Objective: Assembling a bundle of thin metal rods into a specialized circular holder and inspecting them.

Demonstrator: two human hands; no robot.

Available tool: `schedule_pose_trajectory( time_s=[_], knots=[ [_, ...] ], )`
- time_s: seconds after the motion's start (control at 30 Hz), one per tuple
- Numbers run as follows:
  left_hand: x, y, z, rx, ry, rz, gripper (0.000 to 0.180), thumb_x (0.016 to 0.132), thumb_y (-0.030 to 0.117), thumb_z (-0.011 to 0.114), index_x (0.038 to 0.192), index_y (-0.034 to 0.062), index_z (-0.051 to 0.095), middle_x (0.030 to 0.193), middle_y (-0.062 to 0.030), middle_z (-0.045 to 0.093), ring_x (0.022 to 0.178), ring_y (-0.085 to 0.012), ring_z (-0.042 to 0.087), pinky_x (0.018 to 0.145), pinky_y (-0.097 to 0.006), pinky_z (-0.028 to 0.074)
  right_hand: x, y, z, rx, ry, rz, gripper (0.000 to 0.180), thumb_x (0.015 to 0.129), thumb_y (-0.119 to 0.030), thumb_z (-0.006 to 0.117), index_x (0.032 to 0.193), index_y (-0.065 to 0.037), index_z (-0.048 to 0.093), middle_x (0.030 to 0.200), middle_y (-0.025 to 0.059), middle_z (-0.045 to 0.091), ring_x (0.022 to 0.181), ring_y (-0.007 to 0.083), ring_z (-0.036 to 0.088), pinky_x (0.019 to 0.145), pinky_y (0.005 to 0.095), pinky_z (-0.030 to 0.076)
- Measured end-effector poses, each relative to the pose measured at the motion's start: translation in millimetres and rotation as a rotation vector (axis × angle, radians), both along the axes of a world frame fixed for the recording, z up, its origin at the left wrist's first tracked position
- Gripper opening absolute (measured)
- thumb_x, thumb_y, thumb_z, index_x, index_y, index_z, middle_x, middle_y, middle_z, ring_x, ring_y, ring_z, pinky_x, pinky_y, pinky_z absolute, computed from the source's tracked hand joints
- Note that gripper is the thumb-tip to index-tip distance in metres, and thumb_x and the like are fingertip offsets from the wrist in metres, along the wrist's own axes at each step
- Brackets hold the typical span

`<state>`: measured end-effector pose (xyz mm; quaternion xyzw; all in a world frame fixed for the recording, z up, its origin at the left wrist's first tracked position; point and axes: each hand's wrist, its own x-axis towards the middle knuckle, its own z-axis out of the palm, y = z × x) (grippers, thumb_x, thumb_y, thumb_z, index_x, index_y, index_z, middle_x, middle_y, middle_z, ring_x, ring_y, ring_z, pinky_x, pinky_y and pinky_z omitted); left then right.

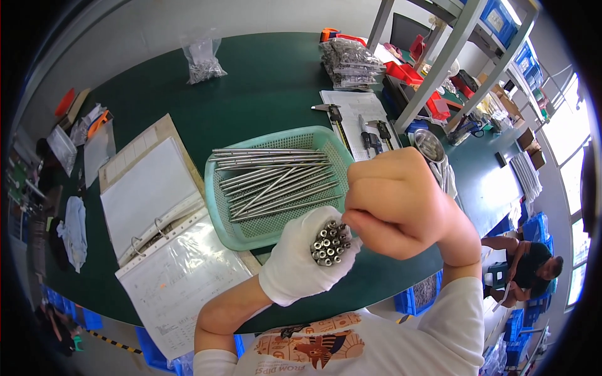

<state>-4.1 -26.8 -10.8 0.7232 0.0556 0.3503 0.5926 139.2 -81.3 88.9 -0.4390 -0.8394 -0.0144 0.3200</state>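
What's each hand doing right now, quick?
Left hand: gloved, closed around a bundle of metal rods, ends facing up.
Right hand: bare, fingers curled shut right above the rod ends; anything pinched in it cannot be told.

The right hand (401, 203) covers the far lengths of the rod bundle (330, 243); only the near ends show. The basket (221, 207) loses its right corner behind it.

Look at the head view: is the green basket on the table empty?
No. The green basket holds a pile of long metal rods, while the gloved left hand grips another bundle of rods.
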Motion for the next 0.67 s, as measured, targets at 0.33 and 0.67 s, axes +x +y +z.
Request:
schedule_pose_trajectory(
  time_s=[0.33,0.67],
  knots=[
    [0.4,-0.1,2.2,0.019,-0.023,0.008,0.019,0.07,0.004,0.066,0.08,0.003,0.05,0.067,-0.0086,0.055,0.057,-0.0211,0.054,0.055,-0.029,0.043,1.1,-1.4,-8.2,-0.113,0.168,0.007,0.012,0.072,-0.009,0.057,0.063,-0.005,0.051,0.055,0.0072,0.045,0.047,0.0277,0.046,0.041,0.0362,0.034],
    [0.9,2.0,-4.1,0.048,0.027,0.041,0.02,0.071,0.006,0.067,0.082,0.0038,0.051,0.068,-0.0072,0.056,0.057,-0.0169,0.053,0.055,-0.027,0.042,-7.0,-9.1,1.8,-0.038,-0.073,-0.079,0.01,0.072,-0.011,0.059,0.065,-0.005,0.054,0.056,0.0056,0.049,0.045,0.0262,0.048,0.039,0.0339,0.034]
  ],
)
